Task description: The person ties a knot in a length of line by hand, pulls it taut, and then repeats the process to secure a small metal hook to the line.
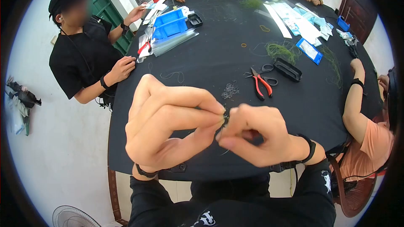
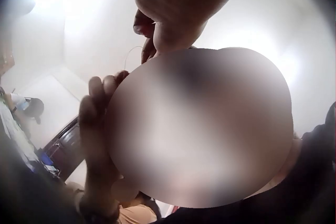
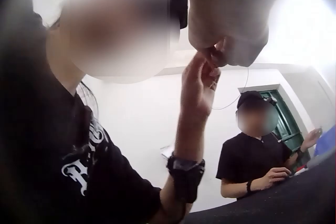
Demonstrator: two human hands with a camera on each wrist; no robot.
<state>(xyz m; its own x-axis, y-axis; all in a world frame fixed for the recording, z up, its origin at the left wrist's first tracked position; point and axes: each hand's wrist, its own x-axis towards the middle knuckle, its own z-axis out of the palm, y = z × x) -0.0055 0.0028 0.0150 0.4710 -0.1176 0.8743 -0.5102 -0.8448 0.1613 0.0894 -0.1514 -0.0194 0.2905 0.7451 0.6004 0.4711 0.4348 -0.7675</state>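
Observation:
Over the near part of the black table, my left hand (image 1: 168,122) pinches a small dark bit of thin fishing line with thumb and fingertips. Close against it, my right hand (image 1: 263,132) has its fingers curled and its thumb tip pressed toward the index finger, pinching the line. A fine strand of fishing line (image 3: 247,83) loops out from the hands in the right wrist view. What exactly sits between the fingertips is mostly hidden. Just beyond the hands lies a pile of small dark fish hooks (image 1: 230,91).
Red-handled pliers (image 1: 261,85), black scissors (image 1: 271,80) and a black tray (image 1: 288,69) lie ahead right. Green line (image 1: 281,53) is tangled behind them. A blue bin (image 1: 169,24) and clear plastic sleeves (image 1: 174,42) stand back left. Other people sit around the table (image 1: 206,63).

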